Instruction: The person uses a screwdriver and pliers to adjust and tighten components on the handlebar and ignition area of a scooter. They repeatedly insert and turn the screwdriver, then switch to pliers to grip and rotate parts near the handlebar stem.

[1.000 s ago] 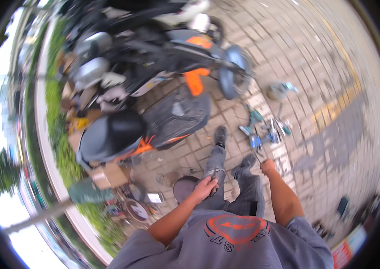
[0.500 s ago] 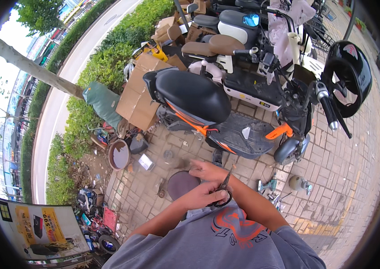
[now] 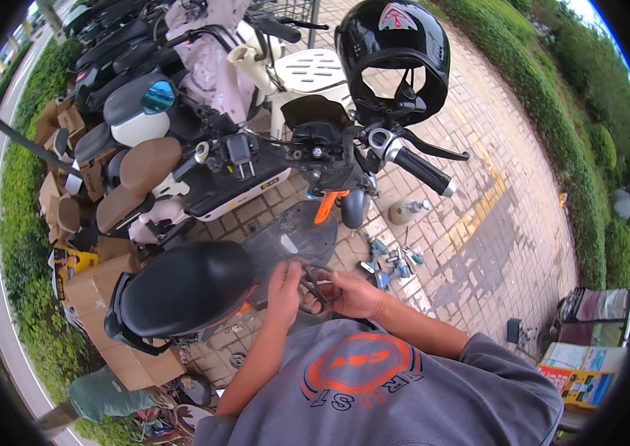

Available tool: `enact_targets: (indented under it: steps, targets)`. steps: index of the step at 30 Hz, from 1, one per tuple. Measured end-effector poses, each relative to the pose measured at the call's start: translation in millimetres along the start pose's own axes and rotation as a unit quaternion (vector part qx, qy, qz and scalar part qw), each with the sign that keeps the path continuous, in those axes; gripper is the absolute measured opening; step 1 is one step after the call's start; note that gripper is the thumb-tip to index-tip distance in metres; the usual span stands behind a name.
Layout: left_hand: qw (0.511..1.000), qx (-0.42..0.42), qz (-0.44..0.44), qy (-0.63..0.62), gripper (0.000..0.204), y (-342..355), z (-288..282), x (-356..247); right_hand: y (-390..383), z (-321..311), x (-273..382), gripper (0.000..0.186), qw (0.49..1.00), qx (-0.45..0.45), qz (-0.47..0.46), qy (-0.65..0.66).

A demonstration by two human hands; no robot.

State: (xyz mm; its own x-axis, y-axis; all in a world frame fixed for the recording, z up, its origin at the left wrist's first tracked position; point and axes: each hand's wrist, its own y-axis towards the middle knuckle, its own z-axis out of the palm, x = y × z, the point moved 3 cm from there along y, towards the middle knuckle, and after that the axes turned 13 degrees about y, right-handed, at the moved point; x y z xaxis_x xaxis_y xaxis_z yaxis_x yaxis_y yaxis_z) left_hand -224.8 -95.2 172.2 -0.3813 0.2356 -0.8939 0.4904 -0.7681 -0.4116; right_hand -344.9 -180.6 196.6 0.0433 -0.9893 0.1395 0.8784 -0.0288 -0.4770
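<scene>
A black electric scooter (image 3: 203, 286) stands across the middle of the paved ground, its seat at the near left and its handlebar reaching far right, where a glossy black helmet (image 3: 397, 56) with a red triangular sticker hangs above the grip. Flattened brown cardboard boxes (image 3: 96, 286) lie heaped along the left by the hedge, one yellow box among them. At the near right, flat cartons (image 3: 579, 372) in white, yellow and red sit on the pavement beside a dark case. Small hand tools (image 3: 389, 264) are scattered on the bricks just right of the scooter's footboard. Near the centre, the person's left hand (image 3: 284, 290) and right hand (image 3: 356, 293) are both closed around a thin dark ring-shaped part (image 3: 315, 282), which sits between them, pinched at either side by the fingers over the footboard.
</scene>
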Motion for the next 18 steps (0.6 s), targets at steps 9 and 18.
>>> enact_targets:
  steps: [9, 18]
  targets:
    - [0.985, 0.101, -0.083, 0.111, 0.035, 117, 26, 9, 19, 1, 85, 0.038, 0.935, -0.165, -0.168, -0.265]
    - [0.934, -0.104, 0.077, 0.332, 0.041, 233, -6, 84, 75, 6, 141, 0.013, 0.939, -0.277, -0.171, -0.108]
